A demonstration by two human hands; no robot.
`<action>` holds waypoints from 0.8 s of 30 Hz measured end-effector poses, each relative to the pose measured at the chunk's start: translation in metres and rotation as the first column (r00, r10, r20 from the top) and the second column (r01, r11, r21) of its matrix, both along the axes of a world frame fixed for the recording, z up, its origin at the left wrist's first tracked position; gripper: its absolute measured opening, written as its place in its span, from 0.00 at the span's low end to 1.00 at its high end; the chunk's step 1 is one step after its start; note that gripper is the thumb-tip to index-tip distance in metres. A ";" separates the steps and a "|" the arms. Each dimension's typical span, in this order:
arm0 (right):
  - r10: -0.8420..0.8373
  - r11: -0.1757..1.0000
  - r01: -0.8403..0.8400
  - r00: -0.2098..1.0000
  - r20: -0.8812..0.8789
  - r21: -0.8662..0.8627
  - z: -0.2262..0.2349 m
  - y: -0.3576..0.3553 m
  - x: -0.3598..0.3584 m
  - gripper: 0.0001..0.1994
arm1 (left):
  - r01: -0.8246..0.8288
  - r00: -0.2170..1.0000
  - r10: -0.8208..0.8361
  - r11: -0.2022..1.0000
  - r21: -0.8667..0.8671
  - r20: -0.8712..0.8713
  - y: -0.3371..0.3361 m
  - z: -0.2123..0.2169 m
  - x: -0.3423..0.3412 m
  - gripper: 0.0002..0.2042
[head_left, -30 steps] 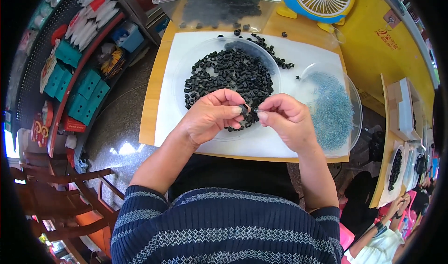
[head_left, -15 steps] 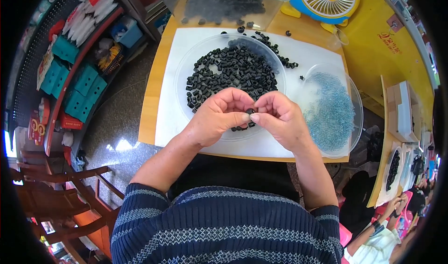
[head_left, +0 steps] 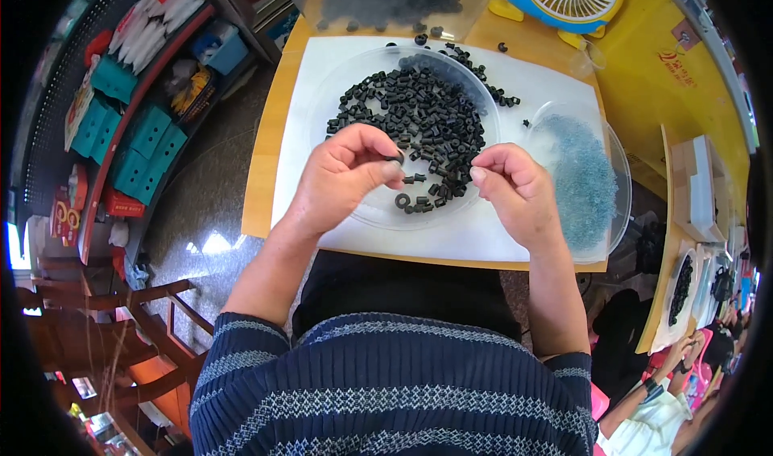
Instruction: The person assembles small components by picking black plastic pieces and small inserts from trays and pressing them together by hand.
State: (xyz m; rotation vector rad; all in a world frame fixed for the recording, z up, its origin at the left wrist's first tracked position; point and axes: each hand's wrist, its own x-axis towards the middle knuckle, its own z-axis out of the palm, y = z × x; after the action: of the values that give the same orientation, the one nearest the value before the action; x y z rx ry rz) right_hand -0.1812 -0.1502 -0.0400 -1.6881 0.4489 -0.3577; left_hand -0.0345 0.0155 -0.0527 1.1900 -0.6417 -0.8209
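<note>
Over the round clear tray (head_left: 318, 126), my left hand (head_left: 334, 178) pinches a small black plastic piece (head_left: 395, 158) between thumb and forefinger. My right hand (head_left: 522, 198) is held apart from it, near the tray's right side, with thumb and fingertips pressed together. Whatever those fingertips hold, if anything, is too small or hidden to make out. Beneath and beyond both hands, many short black ribbed plastic pieces (head_left: 419, 109) lie heaped in the tray. A black ring (head_left: 403, 201) shows near the front, beside a few loose pieces.
To the right, a second round clear tray (head_left: 625, 202) holds tiny pale-blue beads (head_left: 576, 186). A clear bin (head_left: 475, 9) of black parts stands at the back, a blue-yellow fan (head_left: 573, 1) beside it. Loose black pieces (head_left: 501, 99) dot the white sheet (head_left: 294, 202). Shelves line the left.
My hands, together over the tray before, have drawn apart: the left moved left and up with the black piece, the right moved right. The view has shifted slightly.
</note>
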 end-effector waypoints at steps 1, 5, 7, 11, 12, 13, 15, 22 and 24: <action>0.037 0.987 -0.038 0.999 -0.009 -0.153 0.004 0.003 0.002 0.03 | -0.005 1.000 0.005 1.000 0.003 0.001 0.003 0.000 0.003 0.05; 0.295 0.725 -0.262 0.954 -0.057 -0.637 -0.001 0.014 0.020 0.03 | -0.101 0.995 0.101 0.995 -0.001 -0.014 0.009 -0.005 0.007 0.05; 0.333 0.652 -0.359 0.927 -0.173 -0.667 -0.002 0.022 0.029 0.03 | -0.130 0.991 0.128 0.991 -0.040 -0.035 0.010 -0.007 0.008 0.05; 0.277 0.542 -0.422 0.906 -0.319 -0.727 -0.012 0.019 0.042 0.07 | -0.100 0.993 0.097 0.993 -0.056 -0.063 0.012 -0.010 0.010 0.07; 0.280 0.538 -0.425 0.904 -0.322 -0.727 -0.013 0.016 0.045 0.07 | -0.094 0.993 0.091 0.995 -0.046 -0.069 0.013 -0.011 0.010 0.07; 0.261 0.551 -0.411 0.911 -0.318 -0.726 -0.013 0.012 0.046 0.07 | -0.098 0.993 0.095 0.994 -0.048 -0.071 0.013 -0.011 0.010 0.07; 0.248 0.544 -0.451 0.892 -0.378 -0.708 -0.012 0.012 0.050 0.08 | -0.083 0.994 0.081 0.996 -0.035 -0.069 0.013 -0.010 0.009 0.05; 0.193 0.400 -0.484 0.874 -0.445 -0.778 -0.010 0.022 0.056 0.06 | -0.037 0.998 0.035 0.999 -0.019 -0.060 0.012 -0.007 0.012 0.05; 0.184 0.572 -0.348 0.937 -0.297 -0.743 -0.013 0.020 0.055 0.06 | -0.025 0.998 0.024 1.000 -0.012 -0.055 0.012 -0.007 0.012 0.05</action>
State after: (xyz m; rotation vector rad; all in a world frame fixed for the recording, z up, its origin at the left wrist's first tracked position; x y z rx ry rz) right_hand -0.1262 -0.1301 -0.0525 -2.6551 0.1433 -0.1629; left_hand -0.0224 0.0276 -0.0600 1.1581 -0.5858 -0.8246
